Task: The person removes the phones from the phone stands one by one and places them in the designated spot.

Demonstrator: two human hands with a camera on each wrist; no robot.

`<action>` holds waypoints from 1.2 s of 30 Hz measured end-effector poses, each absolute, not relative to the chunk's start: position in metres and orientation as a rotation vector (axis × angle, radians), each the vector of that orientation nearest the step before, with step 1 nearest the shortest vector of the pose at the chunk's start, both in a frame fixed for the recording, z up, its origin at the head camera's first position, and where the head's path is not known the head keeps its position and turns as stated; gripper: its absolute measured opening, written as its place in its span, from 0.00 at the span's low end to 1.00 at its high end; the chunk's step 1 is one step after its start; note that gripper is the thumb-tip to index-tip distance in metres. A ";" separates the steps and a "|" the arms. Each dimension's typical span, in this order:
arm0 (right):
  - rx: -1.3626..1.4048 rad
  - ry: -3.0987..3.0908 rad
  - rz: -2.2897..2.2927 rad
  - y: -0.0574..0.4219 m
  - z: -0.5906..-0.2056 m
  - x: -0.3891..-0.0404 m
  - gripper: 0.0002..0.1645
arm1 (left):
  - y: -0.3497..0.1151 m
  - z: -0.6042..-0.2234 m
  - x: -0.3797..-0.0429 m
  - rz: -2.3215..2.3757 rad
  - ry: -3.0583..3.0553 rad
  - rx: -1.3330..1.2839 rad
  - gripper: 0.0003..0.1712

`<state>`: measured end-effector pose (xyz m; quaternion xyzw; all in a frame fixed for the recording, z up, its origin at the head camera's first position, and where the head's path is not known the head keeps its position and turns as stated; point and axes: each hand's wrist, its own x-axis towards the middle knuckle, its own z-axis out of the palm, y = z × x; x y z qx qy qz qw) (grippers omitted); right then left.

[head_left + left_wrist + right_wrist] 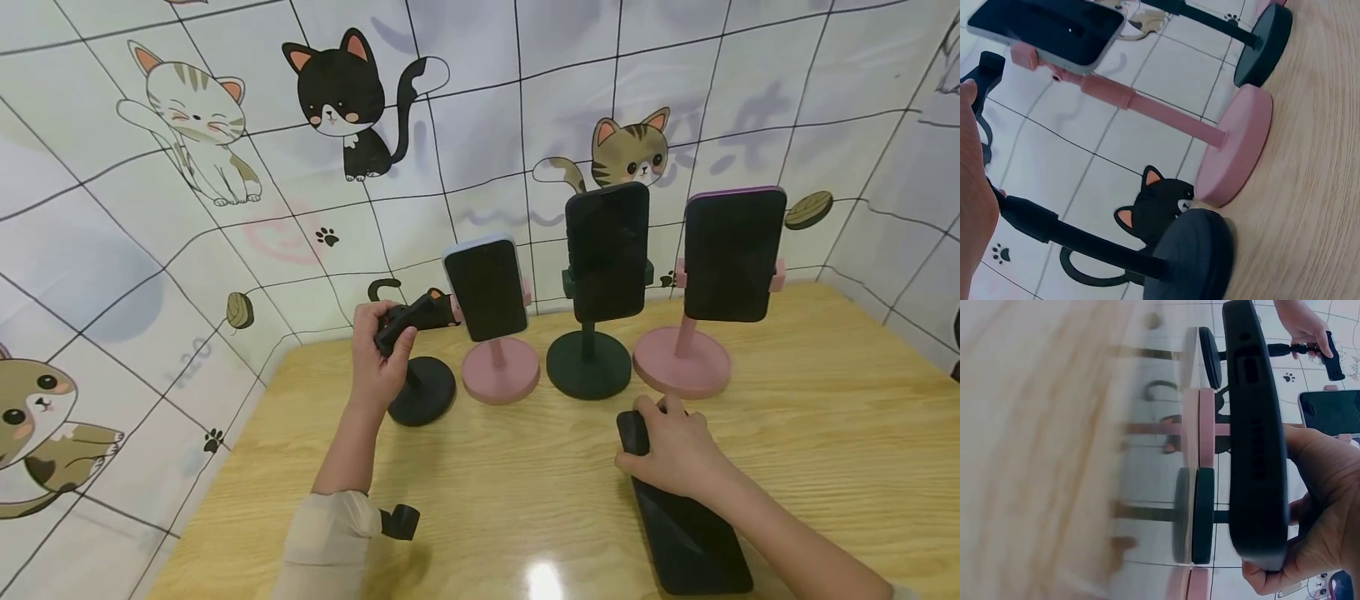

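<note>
Left of the dark green, round-based phone stand (588, 367) on the pale wood-grain bench (480, 500), past a pink round-based stand (501, 372), the left hand (378, 362) grips the clamp (403, 327) of a black, round-based phone stand (425, 392), while the right hand (678, 450), nearer the person than the green stand, grasps a black rectangular phone (697, 546).
</note>
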<state>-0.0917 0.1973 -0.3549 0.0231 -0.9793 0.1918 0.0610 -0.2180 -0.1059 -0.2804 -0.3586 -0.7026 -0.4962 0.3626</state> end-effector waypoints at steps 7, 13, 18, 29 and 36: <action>0.051 -2.979 0.592 0.198 -0.356 -0.095 0.33 | -0.107 -0.281 -0.228 -1.272 -1.817 -0.908 0.14; 0.048 -3.009 0.607 0.195 -0.357 -0.097 0.33 | -0.109 -0.279 -0.233 -1.275 -1.860 -0.932 0.15; 0.025 -3.048 0.601 0.195 -0.359 -0.098 0.35 | -0.110 -0.279 -0.236 -1.315 -1.916 -0.938 0.15; 0.057 -3.096 0.627 0.198 -0.362 -0.100 0.36 | -0.115 -0.277 -0.239 -1.492 -2.064 -0.884 0.15; 0.023 -3.134 0.644 0.199 -0.366 -0.102 0.38 | -0.125 -0.286 -0.251 -1.702 -2.064 -0.877 0.16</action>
